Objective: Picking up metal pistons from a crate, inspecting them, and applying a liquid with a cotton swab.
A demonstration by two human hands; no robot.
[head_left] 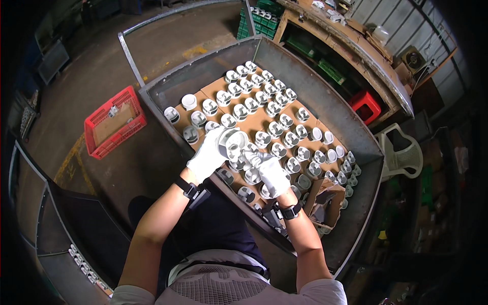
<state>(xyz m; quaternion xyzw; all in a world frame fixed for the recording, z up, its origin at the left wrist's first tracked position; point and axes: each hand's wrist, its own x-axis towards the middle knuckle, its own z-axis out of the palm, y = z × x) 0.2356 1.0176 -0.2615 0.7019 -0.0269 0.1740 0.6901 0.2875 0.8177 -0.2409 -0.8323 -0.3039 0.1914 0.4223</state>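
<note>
My left hand (206, 156), in a white glove, is closed round an engine piston (234, 142). This piston is silver and tilted, its hollow side with the pin bosses partly showing. Beside it, on the right, my white-gloved right hand (273, 175) has its fingers bent together near the piston's lower edge. Whatever lies between those fingers is too blurred to name. Both hands are above the near side of a large metal bin (315, 84), where rows of similar pistons (240, 112) stand on brown cardboard (208, 91).
An open cardboard box (333, 211) with dark pieces sits in the bin's right corner. Left of the bin, a red plastic crate (96, 145) rests on the floor. A white chair (401, 152) and red stool (364, 105) stand beyond the right side, near a wooden workbench (335, 28).
</note>
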